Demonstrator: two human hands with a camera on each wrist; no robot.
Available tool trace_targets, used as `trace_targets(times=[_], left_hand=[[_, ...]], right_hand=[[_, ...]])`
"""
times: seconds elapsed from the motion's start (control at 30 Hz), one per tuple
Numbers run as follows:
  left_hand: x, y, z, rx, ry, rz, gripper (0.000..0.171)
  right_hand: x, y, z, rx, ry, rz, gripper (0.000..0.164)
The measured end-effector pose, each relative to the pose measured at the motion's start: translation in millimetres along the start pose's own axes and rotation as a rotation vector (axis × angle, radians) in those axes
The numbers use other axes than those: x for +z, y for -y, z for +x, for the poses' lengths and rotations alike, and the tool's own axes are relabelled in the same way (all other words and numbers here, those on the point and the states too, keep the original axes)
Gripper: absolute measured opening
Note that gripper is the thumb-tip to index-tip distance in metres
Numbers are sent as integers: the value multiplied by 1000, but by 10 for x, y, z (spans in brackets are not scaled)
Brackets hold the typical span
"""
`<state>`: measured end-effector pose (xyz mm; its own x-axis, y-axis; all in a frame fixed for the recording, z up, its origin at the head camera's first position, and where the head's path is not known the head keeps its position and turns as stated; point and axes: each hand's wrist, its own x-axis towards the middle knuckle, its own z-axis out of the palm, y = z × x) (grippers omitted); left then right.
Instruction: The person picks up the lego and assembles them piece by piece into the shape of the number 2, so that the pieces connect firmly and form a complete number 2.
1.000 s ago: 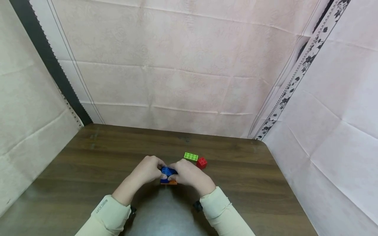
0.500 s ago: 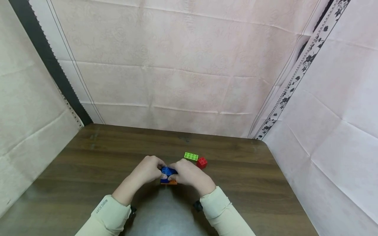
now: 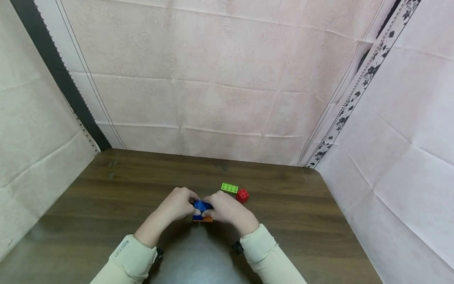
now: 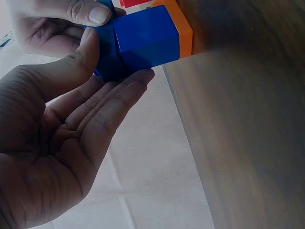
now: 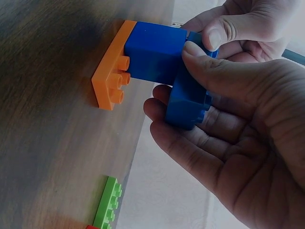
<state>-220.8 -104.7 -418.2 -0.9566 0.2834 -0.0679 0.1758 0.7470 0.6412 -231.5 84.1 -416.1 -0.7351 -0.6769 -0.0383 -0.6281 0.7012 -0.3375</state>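
An upper blue brick (image 5: 186, 102) lies across the top of a taller blue block (image 5: 155, 52), overhanging it on the right-hand side. That block rises from one end of an orange plate (image 5: 107, 71), whose other studs stay bare. My left hand (image 3: 179, 203) pinches the upper brick's left end, thumb on the near face. On the opposite end my right hand (image 3: 227, 209) grips the same brick between thumb and fingers. In the left wrist view, my left fingers extend beneath the upper brick, along the side of the blue block.
Beyond my right hand, a lime green brick (image 3: 229, 188) and a red brick (image 3: 242, 196) rest close together on the brown wooden table (image 3: 291, 221). Pale cloth (image 3: 220, 98) hangs behind the table and along both sides.
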Motion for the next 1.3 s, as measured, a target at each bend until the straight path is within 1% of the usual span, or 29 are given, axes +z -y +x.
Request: trace_targets(times=[0.53, 1.0, 1.13, 1.3], left_hand=[[2, -1, 4, -5, 4, -11, 25], [-11, -3, -3, -2, 6, 7, 27], [-4, -2, 0, -2, 5, 2, 26], [-3, 12, 2, -4, 6, -1, 25]], right_hand=[[-4, 7, 0, -5, -5, -5, 30], [12, -9, 8, -31, -13, -22, 34], [12, -8, 8, -28, -13, -21, 33], [12, 17, 4, -15, -13, -6, 26]])
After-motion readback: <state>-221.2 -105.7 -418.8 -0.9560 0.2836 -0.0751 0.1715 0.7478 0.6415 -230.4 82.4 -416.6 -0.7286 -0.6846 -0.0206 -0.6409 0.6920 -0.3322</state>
